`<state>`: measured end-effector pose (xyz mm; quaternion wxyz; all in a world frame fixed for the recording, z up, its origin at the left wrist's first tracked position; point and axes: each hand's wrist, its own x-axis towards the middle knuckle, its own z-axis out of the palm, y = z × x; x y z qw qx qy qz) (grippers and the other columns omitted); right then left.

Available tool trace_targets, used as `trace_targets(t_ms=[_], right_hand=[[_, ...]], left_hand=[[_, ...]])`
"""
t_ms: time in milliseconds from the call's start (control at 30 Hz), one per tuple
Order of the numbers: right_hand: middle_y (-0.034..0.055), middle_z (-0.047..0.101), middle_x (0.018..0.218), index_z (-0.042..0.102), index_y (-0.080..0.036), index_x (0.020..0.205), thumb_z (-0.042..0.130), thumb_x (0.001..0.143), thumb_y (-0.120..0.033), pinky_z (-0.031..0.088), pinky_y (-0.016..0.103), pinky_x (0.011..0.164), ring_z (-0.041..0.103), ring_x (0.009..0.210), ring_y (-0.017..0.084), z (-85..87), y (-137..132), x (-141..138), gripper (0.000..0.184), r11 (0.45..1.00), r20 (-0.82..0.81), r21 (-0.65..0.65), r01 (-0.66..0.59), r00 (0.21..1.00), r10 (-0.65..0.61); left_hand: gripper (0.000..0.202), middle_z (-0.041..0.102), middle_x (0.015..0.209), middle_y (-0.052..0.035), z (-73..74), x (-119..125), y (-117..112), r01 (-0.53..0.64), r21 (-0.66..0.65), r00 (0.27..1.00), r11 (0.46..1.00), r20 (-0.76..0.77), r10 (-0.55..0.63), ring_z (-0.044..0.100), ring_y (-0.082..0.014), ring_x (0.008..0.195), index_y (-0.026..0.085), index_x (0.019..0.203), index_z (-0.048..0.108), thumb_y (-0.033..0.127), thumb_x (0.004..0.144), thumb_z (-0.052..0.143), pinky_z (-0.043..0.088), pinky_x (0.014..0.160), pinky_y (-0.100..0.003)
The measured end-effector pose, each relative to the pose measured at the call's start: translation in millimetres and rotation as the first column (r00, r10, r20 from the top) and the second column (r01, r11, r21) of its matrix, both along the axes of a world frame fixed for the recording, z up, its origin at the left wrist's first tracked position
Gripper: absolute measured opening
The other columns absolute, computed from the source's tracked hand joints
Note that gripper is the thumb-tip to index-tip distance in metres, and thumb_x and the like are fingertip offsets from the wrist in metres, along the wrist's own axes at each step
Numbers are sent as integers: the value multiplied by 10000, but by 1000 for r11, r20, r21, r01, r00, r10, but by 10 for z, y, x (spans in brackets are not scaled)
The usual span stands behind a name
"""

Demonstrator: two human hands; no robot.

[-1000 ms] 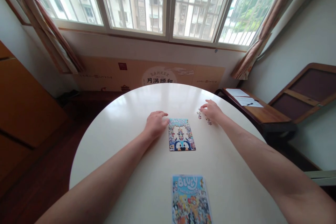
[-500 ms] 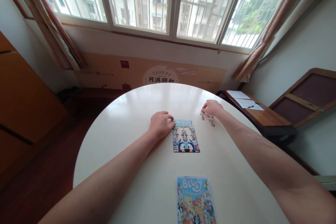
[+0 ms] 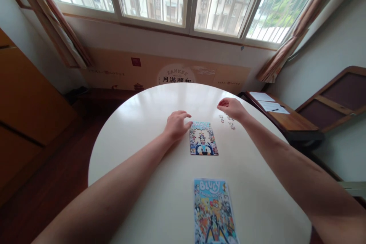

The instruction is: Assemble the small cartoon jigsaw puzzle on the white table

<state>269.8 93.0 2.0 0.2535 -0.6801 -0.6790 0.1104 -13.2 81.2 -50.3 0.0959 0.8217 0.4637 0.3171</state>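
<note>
A partly filled jigsaw puzzle point(image 3: 204, 149) lies flat on the white round table point(image 3: 137, 122), with bare gaps around the figure in its middle. My left hand point(image 3: 176, 125) rests at its upper left corner, thumb and fingers apart and holding nothing. To the right, my right hand point(image 3: 232, 107) is raised a little over the table, its thumb and finger pinched on a small jigsaw piece point(image 3: 217, 106). Several loose jigsaw pieces point(image 3: 231, 126) lie just below that hand, which partly covers them.
Nearest me lies a printed picture sheet point(image 3: 214, 209) lettered "Bluey". Beyond the table's right edge stands a wooden chair point(image 3: 288, 122) with papers point(image 3: 273, 107) and a pen on it. A barred window point(image 3: 151, 0) and curtains are at the back.
My right hand has lifted away from the loose pieces with a jigsaw piece in its fingertips. My left hand's fingers have spread at the puzzle's corner. The view has shifted slightly.
</note>
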Motion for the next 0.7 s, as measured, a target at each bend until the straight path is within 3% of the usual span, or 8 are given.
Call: trace_targets(t_ms=[100, 200, 400, 567, 700], right_hand=[[73, 731, 801, 738, -160, 923, 719, 802, -419, 557, 304, 591, 635, 631, 156, -74, -309, -156, 287, 988, -376, 48, -149, 913, 157], [79, 739, 805, 758, -160, 908, 779, 751, -441, 541, 298, 525, 607, 597, 142, -190, -570, -324, 322, 982, -544, 80, -173, 818, 189], [60, 754, 832, 772, -187, 907, 771, 782, -386, 558, 320, 601, 663, 711, 166, -347, -831, -507, 235, 961, -536, 176, -215, 798, 277], [45, 751, 825, 754, -198, 1013, 722, 830, -353, 561, 330, 603, 658, 684, 157, -344, -871, -565, 242, 954, -630, 153, -260, 718, 296], [36, 734, 825, 746, -206, 1051, 657, 875, -337, 553, 317, 587, 640, 668, 142, -361, -860, -593, 236, 945, -633, 156, -288, 705, 319]], left_hand=[[187, 704, 1205, -85, 38, 32, -46, 106, 147, 990, 983, 72, -118, 602, -270, 1160, 212, 1048, 737, 258, 871, 698, 468, 1035, -474], [117, 723, 1132, -56, 89, 87, -120, 205, 228, 971, 952, 77, -228, 619, -239, 1086, 228, 973, 749, 236, 862, 713, 489, 990, -436], [100, 744, 1027, -26, 190, 163, -274, 365, 219, 925, 905, 26, -380, 636, -215, 997, 252, 949, 758, 294, 865, 724, 507, 924, -386], [102, 746, 1011, -26, 226, 175, -313, 359, 132, 932, 924, 5, -362, 646, -208, 984, 262, 926, 766, 321, 889, 693, 504, 907, -368], [106, 749, 945, -21, 224, 186, -314, 366, 158, 927, 917, 25, -374, 652, -188, 908, 256, 868, 769, 323, 895, 691, 509, 848, -339]])
